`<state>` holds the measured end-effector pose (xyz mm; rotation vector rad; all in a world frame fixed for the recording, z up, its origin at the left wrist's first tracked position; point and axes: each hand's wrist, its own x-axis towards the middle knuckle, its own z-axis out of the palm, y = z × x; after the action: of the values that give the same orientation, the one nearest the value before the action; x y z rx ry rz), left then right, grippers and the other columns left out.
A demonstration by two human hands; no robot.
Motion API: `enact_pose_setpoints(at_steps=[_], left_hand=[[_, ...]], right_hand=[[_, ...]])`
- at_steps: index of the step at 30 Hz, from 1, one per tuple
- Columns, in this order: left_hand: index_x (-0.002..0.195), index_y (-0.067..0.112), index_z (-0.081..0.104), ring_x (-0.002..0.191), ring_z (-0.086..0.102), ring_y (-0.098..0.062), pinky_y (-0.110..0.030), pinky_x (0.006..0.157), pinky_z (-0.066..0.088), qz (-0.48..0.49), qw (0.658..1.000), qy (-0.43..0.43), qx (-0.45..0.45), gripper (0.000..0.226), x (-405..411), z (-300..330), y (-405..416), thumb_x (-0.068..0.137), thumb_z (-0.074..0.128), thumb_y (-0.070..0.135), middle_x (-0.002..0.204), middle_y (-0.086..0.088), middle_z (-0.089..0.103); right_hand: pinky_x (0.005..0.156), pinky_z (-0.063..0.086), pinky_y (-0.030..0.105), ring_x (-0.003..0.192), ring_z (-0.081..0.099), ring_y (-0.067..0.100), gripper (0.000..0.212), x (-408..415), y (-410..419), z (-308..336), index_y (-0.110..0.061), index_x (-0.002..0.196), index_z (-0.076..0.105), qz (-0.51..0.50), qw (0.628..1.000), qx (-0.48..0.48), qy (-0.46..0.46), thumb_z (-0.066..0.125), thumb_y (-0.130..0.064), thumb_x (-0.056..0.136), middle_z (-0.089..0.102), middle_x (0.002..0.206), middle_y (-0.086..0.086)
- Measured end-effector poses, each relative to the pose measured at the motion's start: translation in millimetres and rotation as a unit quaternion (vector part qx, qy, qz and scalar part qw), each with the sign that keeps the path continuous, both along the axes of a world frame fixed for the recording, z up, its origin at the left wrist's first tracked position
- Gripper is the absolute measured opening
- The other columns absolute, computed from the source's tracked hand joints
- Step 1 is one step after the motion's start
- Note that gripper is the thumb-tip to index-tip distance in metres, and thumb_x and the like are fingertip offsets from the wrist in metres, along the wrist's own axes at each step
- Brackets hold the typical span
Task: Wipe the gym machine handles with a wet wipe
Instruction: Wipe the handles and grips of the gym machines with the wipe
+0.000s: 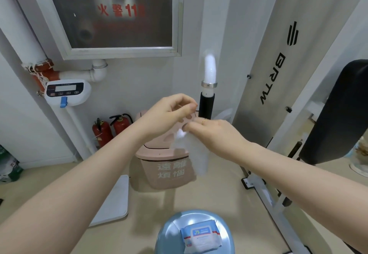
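Note:
A white wet wipe [196, 155] hangs down in front of me, pinched at its top by both hands. My left hand [169, 112] grips its upper edge with fingertips closed. My right hand [214, 130], a ring on one finger, holds the wipe just below and to the right. Right behind the hands stands the machine handle [206, 105], a black foam grip on a white bar with a metal collar. A pack of wet wipes [201, 236] lies on a blue stool [173, 232] at the bottom.
A pink lidded bin [165, 172] stands on the floor under the hands. Two red fire extinguishers [102, 132] sit by the wall at left. A white machine panel [278, 58] and a black pad [342, 110] are at right. A white flat board [117, 198] lies on the floor.

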<state>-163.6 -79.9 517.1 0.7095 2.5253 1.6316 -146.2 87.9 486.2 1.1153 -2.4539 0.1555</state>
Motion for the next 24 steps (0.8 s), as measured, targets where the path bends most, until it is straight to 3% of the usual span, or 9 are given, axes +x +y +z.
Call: enact_pose_setpoints(at_steps=[2,4,7,9,13,19,21,22,24], left_hand=[[0.098,0.022,0.062,0.077,0.059,0.001,-0.019,0.078,0.047,-0.019,0.999,-0.028,0.014,0.010,2.8,-4.1,-0.3,0.090,0.056,0.021,0.086,0.007,0.066],[0.098,0.021,0.062,0.079,0.059,0.003,-0.011,0.070,0.045,-0.027,0.996,-0.067,0.048,0.013,3.6,-6.2,-2.3,0.085,0.061,0.020,0.088,0.008,0.067],[0.097,0.013,0.064,0.079,0.062,-0.006,-0.018,0.074,0.049,-0.036,0.997,-0.070,0.014,0.018,1.4,-10.4,-5.0,0.080,0.069,0.012,0.088,0.002,0.066],[0.090,0.010,0.066,0.073,0.062,-0.005,-0.019,0.072,0.049,-0.025,0.998,-0.046,-0.024,0.011,0.8,-12.7,-3.1,0.080,0.070,0.009,0.082,0.002,0.067],[0.081,0.014,0.064,0.071,0.061,-0.010,-0.027,0.070,0.052,0.082,0.996,0.004,0.019,0.004,-4.8,-12.5,1.7,0.082,0.067,0.012,0.080,0.001,0.066],[0.101,0.019,0.059,0.082,0.057,-0.003,-0.006,0.072,0.042,0.185,0.978,0.069,0.065,0.021,-22.0,14.0,11.3,0.083,0.067,0.027,0.092,0.009,0.062],[0.105,0.017,0.061,0.089,0.061,-0.009,-0.013,0.080,0.045,0.152,0.986,0.046,0.043,0.028,-25.4,20.9,22.2,0.081,0.069,0.027,0.096,0.006,0.065],[0.106,0.015,0.061,0.090,0.062,-0.011,-0.018,0.083,0.047,0.143,0.988,0.043,0.036,0.029,-26.0,22.7,27.7,0.080,0.070,0.025,0.094,0.006,0.066],[0.106,0.013,0.061,0.087,0.062,-0.014,-0.024,0.084,0.048,0.142,0.988,0.059,0.020,0.029,-26.7,23.4,35.8,0.080,0.071,0.021,0.089,0.005,0.064]], right_hand=[[0.038,0.016,0.014,0.050,0.034,0.020,0.033,0.0,0.1,4.5,-0.013,0.105,0.060,-0.020,0.999,-0.041,0.025,0.040,-0.017,0.079,0.053,0.089,-0.004],[0.038,0.035,0.021,0.053,0.049,0.025,0.030,2.2,1.0,5.5,-0.005,0.105,0.062,-0.033,0.995,-0.089,-0.007,0.043,-0.019,0.086,0.057,0.087,0.001],[0.068,0.046,0.022,0.081,0.061,0.020,0.020,6.2,1.5,7.8,-0.006,0.107,0.059,-0.088,0.966,-0.213,-0.119,0.056,-0.016,0.089,0.064,0.089,0.002],[0.068,0.040,0.009,0.081,0.058,0.007,0.014,6.2,2.2,10.4,-0.015,0.098,0.061,-0.130,0.909,-0.318,-0.236,0.063,-0.018,0.085,0.062,0.085,-0.007],[0.060,0.043,0.021,0.071,0.057,0.012,0.001,3.8,3.6,6.6,-0.015,0.084,0.063,-0.134,0.752,-0.460,-0.452,0.063,-0.015,0.084,0.063,0.080,0.000],[0.064,0.033,0.029,0.074,0.040,0.021,0.016,-16.0,21.1,14.5,0.002,0.096,0.051,-0.312,0.670,-0.586,-0.333,0.040,-0.005,0.087,0.045,0.084,0.011],[0.065,0.033,0.028,0.077,0.039,0.020,0.017,-20.7,13.5,23.6,0.005,0.098,0.049,-0.292,0.687,-0.580,-0.325,0.036,-0.003,0.090,0.034,0.095,-0.007],[0.065,0.037,0.027,0.081,0.044,0.017,0.017,-20.6,6.3,29.1,-0.001,0.098,0.051,-0.256,0.692,-0.584,-0.339,0.036,-0.003,0.092,0.054,0.114,0.027],[0.070,0.043,0.012,0.089,0.054,0.006,0.030,-17.1,-5.9,34.8,-0.014,0.108,0.058,-0.147,0.690,-0.596,-0.383,0.034,-0.002,0.094,0.061,0.098,-0.001]])
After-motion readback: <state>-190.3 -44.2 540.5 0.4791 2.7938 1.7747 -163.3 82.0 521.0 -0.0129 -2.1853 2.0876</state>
